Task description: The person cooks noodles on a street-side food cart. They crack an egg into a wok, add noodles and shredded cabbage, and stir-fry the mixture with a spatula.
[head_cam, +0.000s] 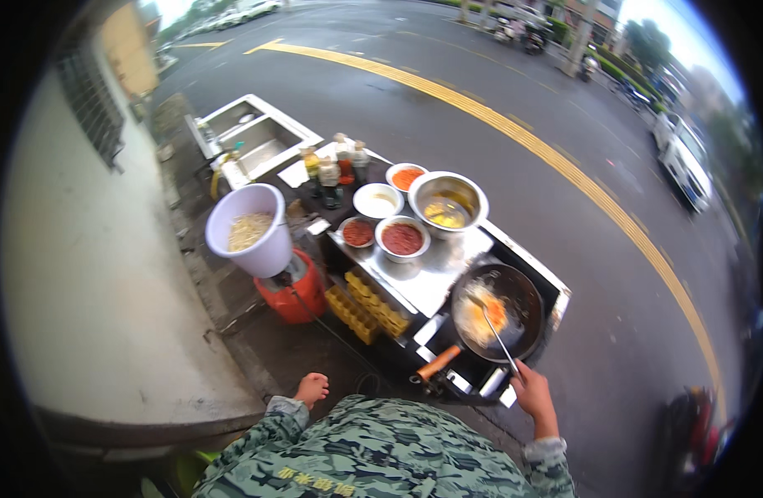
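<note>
My right hand (pixel 532 393) grips the handle of a long metal cooking ladle or spatula (pixel 498 336). Its head rests in the food (pixel 486 313), a pale mass with an orange patch on top. The food lies on the left side of a dark wok (pixel 526 292), which sits over the stove end of the cart. From the wok, an orange-brown wooden handle (pixel 439 363) points toward me, and no hand touches it. My left hand (pixel 312 389) hangs by my body with its fingers curled, holding nothing that I can see.
Bowls of red sauce (pixel 401 239) and a steel basin with yellow contents (pixel 447 213) stand beside the wok. Several bottles (pixel 343 163) and a sink (pixel 266 146) lie beyond. A lilac bucket (pixel 249 233) tops an orange-red container (pixel 300 292); yellow egg trays (pixel 360 305) sit below.
</note>
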A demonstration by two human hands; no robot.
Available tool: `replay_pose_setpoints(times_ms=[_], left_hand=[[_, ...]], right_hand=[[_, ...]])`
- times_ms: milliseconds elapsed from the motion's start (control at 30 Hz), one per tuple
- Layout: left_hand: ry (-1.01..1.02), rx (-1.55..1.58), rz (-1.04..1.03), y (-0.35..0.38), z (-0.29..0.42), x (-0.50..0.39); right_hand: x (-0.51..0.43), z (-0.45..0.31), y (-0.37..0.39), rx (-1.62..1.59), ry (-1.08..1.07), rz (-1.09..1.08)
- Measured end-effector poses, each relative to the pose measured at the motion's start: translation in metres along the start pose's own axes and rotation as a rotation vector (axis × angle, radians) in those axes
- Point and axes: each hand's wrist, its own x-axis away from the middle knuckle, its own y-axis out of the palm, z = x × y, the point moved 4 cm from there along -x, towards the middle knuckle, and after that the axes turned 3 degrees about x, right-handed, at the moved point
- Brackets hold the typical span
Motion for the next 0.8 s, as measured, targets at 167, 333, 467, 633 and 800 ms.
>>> replay_pose_setpoints(times_ms=[167, 333, 467, 633, 800], left_hand=[[-0.093, -0.206, 0.053, -0.019, -0.049, -0.028], [-0.061, -0.291, 0.071, -0.009, -0.045, -0.01], [-0.035, -0.259, 0.038, 0.006, -0.032, -0.006], [0.029, -0.197, 0.023, 0.017, -0.027, -0.002], [0.039, -0.253, 0.012, 0.009, -0.03, 0.001]], right_hand=[[-0.007, 0.082, 0.037, 0.093, 0.037, 0.123], [0.002, 0.096, 0.058, 0.197, -0.139, 0.055], [-0.007, 0.135, 0.038, -0.048, 0.08, 0.029], [-0.026, 0.157, 0.075, -0.047, 0.078, 0.207], [0.022, 0.065, 0.038, 0.049, -0.142, 0.025]])
